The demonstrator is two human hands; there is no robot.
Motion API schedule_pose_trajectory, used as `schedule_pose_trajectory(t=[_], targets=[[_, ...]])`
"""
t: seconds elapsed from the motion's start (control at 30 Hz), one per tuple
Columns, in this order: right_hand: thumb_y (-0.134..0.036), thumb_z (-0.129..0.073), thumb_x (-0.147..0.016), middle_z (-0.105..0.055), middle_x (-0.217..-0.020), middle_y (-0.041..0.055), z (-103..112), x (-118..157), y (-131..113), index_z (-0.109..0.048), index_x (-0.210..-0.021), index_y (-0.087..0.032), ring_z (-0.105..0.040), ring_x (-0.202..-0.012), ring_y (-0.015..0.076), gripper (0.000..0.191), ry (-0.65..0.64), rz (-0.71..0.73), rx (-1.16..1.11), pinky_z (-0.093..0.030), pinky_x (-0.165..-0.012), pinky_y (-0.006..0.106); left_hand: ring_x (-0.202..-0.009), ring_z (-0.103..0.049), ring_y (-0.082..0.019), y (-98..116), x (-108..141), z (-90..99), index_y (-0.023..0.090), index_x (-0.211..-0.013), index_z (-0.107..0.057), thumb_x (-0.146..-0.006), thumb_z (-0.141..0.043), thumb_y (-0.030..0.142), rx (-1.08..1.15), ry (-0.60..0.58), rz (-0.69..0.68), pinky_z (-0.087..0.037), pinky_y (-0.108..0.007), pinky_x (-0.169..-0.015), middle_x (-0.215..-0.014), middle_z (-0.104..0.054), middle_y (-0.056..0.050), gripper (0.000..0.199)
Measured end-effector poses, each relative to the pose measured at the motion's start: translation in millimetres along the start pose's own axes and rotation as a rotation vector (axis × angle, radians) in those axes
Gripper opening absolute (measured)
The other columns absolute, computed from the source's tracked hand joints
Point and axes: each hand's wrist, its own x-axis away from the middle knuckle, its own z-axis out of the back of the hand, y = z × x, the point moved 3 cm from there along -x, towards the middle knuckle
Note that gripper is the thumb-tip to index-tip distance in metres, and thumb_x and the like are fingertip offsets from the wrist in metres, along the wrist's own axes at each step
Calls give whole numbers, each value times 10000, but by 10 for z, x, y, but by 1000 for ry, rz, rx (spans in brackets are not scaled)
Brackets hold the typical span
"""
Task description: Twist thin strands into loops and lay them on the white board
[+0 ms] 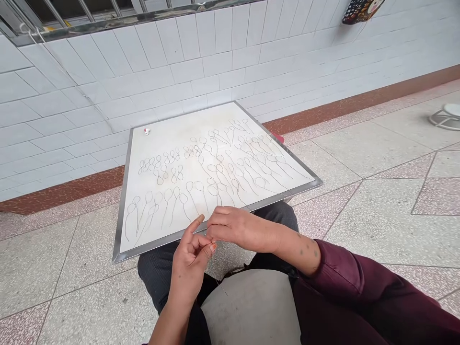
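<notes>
My left hand [191,261] and my right hand [235,227] meet just over the near edge of a white board [172,130] with a grey metal rim. The left thumb presses against a bent finger, pinching a thin wire [222,287] whose tail hangs down over my lap; one left finger points outward. My right fingers are closed at the same spot, and their tips hide the upper part of the wire. Spread over the board lie many fine wires, some bent into a single loop with a long tail [185,206], others into figure-eights [177,174].
A small white-and-red object [147,131] sits near the board's far left corner. Behind the board rises a white tiled wall [194,72] with a barred window [86,10]. A round white stool [449,115] stands on the tiled floor at far right. A patterned bag [355,11] hangs above.
</notes>
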Motion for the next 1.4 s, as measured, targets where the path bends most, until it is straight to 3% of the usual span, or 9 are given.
schedule_pose_trajectory(t=[0.53, 0.97, 1.13, 1.2, 1.3, 1.4], targets=[[-91, -493, -1006, -623, -887, 28, -32, -33, 11, -620, -860, -165, -437, -798, 151, 207, 45, -40, -59, -407, -679, 258, -691, -568, -133, -37, -23, 20, 269, -1373, -610, -810, -779, 300, 64, 17, 32, -490, -291, -744, -698, -617, 42, 589], [-130, -523, -1011, -639, -895, 33, -94, -68, -25, -651, -916, -164, -460, -822, 159, 163, 32, -66, -76, -416, -686, 261, -695, -545, -123, -43, -3, 41, 283, -1345, -634, -804, -781, 283, 90, 55, -13, -484, -282, -777, -697, -587, 54, 560], [-145, -513, -1015, -664, -916, 48, -144, -71, -12, -661, -962, -180, -505, -870, 174, 160, 97, -66, -153, -461, -737, 287, -690, -543, -122, 0, 18, 45, 280, -1313, -654, -809, -777, 280, 126, 71, -30, -489, -301, -816, -695, -583, 55, 518], [-192, -520, -1025, -683, -965, 51, -134, -63, 9, -661, -1061, -203, -542, -930, 182, 146, 188, -116, -226, -485, -790, 307, -689, -544, -125, 26, 25, 48, 271, -1306, -655, -805, -784, 283, 129, 84, -51, -484, -292, -799, -691, -590, 51, 517], [-266, -560, -1015, -692, -1083, 60, -103, -13, 83, -618, -1195, -234, -595, -994, 187, 192, 357, -363, -392, -501, -877, 361, -696, -550, -130, 69, 45, 62, 265, -1314, -647, -803, -789, 293, 125, 115, -67, -478, -279, -772, -693, -599, 45, 531], [-317, -629, -959, -690, -1045, 50, -176, 63, 130, -620, -1123, -224, -633, -891, 171, 189, 399, -627, -715, -528, -776, 333, -703, -557, -127, 105, 71, 78, 274, -1336, -632, -805, -790, 305, 121, 142, -70, -483, -280, -792, -698, -603, 46, 555]])
